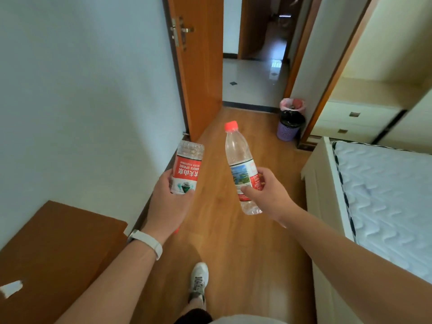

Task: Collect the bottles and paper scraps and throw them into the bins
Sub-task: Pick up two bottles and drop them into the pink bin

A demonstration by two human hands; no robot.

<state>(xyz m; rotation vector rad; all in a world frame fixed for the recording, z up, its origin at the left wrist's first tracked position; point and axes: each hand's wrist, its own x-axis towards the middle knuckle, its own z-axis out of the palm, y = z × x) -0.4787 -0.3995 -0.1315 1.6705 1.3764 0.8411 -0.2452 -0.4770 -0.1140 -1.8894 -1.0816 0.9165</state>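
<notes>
My left hand (169, 204) grips a clear plastic bottle with a red label (187, 166), held upside down with its base pointing away from me. My right hand (266, 192) grips a second clear bottle (240, 164) around its label, upright with a red cap on top. Far ahead by the doorway stand two bins side by side: a purple bin with a black liner (289, 127) and, behind it, a bin with a pink liner (293, 104). A white paper scrap (11, 288) lies on the brown table at lower left.
A brown wooden table (53, 256) stands at my left against the white wall. A bed with a white mattress (383, 195) fills the right side. Wooden floor (233, 230) runs ahead to an open orange door (198, 66). A cream wardrobe (350, 118) stands beyond the bins.
</notes>
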